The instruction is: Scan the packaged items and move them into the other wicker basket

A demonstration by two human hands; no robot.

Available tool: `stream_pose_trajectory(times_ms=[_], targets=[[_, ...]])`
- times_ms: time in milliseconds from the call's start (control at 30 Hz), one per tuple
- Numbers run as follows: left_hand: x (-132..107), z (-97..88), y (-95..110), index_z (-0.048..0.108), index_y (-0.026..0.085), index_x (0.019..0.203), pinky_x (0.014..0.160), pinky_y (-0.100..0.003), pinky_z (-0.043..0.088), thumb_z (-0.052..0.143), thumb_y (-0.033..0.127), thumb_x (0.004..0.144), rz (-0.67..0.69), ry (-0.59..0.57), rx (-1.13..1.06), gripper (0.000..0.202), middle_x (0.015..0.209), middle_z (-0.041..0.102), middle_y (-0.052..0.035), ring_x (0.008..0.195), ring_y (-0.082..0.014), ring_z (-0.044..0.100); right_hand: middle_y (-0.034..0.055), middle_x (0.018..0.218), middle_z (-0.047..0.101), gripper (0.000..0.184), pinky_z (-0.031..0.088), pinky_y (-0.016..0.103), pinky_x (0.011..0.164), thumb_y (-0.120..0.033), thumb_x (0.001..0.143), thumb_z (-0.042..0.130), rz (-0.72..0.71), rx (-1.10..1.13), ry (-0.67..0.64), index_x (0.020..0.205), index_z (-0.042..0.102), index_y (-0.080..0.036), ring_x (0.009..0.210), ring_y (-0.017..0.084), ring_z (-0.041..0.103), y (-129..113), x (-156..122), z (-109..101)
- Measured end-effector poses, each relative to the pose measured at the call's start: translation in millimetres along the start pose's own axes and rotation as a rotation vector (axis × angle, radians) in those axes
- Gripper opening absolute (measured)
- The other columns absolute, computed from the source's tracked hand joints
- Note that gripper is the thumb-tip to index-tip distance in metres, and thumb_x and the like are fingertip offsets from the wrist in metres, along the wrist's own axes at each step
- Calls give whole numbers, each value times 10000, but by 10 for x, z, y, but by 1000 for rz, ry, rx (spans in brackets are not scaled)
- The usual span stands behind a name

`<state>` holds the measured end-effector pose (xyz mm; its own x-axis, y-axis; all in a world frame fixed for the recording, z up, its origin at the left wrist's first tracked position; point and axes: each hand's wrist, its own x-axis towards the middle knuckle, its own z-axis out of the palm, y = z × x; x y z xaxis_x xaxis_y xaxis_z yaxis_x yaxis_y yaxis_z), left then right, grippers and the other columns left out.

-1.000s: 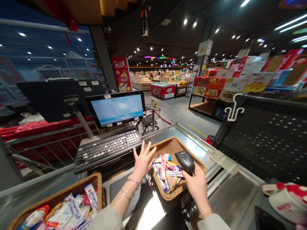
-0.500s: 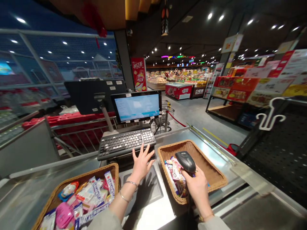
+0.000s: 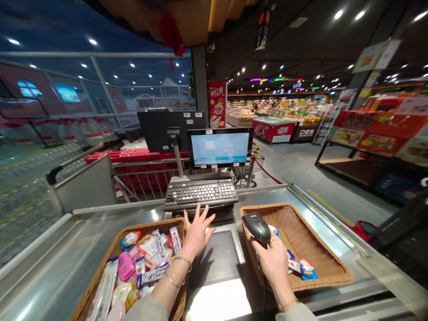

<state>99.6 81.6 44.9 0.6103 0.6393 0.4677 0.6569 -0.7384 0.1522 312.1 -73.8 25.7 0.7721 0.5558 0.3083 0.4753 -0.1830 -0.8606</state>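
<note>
Wicker baskets (image 3: 310,238) number two; the right hand (image 3: 274,265) grips one black scanner (image 3: 257,226).

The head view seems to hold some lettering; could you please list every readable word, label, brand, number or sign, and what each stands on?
"冰红茶": red banner.
Too small or blurred to read: screen, keyboard, stickers, packets, scanner, freezer, dark stand, boxes, distant lit signs.

Counter (image 3: 72,249): two wicker baskets (image 3: 310,236) are resting; two monitors (image 3: 219,149), one keyboard (image 3: 200,192) are lining its far edge; one barcode scanner (image 3: 257,226) is hovering above.
</note>
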Motion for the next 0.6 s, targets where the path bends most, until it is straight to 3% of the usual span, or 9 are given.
stream_pose_trajectory(times_ms=[133, 400, 600], targets=[[-181, -88, -135, 627, 327, 1292, 1116, -813, 51, 597, 321, 927, -62, -17, 15, 367, 1555, 448, -76, 1505, -370, 255, 182, 1249, 665, 413, 388, 487, 1093, -454, 695, 635, -7, 17, -120, 942, 770, -151, 1272, 350, 541, -126, -78, 133], [-597, -238, -442, 631, 330, 1294, 1127, -799, 33, 604, 303, 917, -180, -45, 74, 378, 1550, 456, -86, 1502, -367, 266, 142, 1101, 725, 295, 416, 492, 1067, -426, 692, 632, -108, 35, -253, 824, 762, -196, 1201, 343, 572, -313, -242, 404], [-948, -340, -639, 631, 333, 1296, 1132, -798, -7, 608, 301, 914, -280, -112, 121, 385, 1555, 450, -72, 1509, -374, 245, 174, 1250, 672, 359, 424, 493, 1070, -452, 657, 659, -44, 10, -377, 862, 783, -184, 1255, 352, 557, -421, -396, 597]])
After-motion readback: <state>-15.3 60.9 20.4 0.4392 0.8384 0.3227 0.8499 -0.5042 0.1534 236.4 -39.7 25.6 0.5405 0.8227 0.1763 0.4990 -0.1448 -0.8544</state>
